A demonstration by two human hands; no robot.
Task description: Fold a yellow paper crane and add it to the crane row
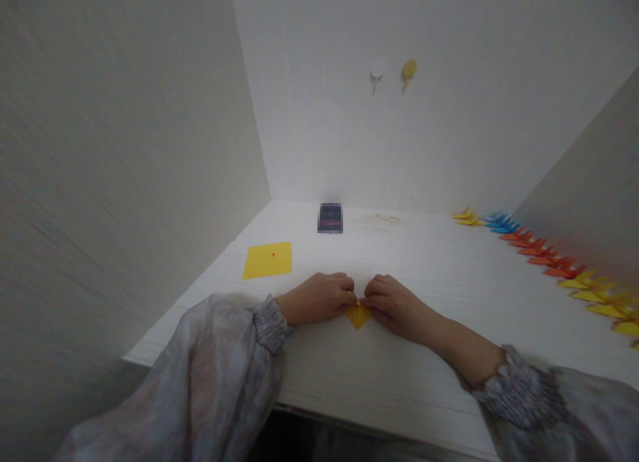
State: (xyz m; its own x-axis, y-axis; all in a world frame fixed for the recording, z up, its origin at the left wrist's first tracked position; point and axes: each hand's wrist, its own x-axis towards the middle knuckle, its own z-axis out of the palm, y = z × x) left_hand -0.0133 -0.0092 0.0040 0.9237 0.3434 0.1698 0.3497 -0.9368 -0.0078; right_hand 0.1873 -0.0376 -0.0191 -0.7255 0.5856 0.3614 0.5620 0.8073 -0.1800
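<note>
The left hand [319,299] and the right hand [394,305] are curling their fingers closed, fingertips nearly touching, and are pinching the upper edge of a small folded yellow paper [358,315] from both sides. The paper is lying flat right under the fingertips, its creased point sticking out toward the person.

The pale, wood-grained tabletop [399,389] is showing bare surface between the fingers and its near edge, and more beyond the fingertips toward the back wall. Its left edge is running along a wall, well left of the left fingers.

Beyond the left fingers and to their left, 1 flat yellow square sheet [268,260] is lying with a tiny red dot on it. Straight beyond the fingertips, near the back wall, a small dark blurred object [330,218] is standing.

Well to the right of the right fingers, a row of pointed folded paper pieces [542,254] is lining the table's right side: yellow, blue, orange, then yellow.
</note>
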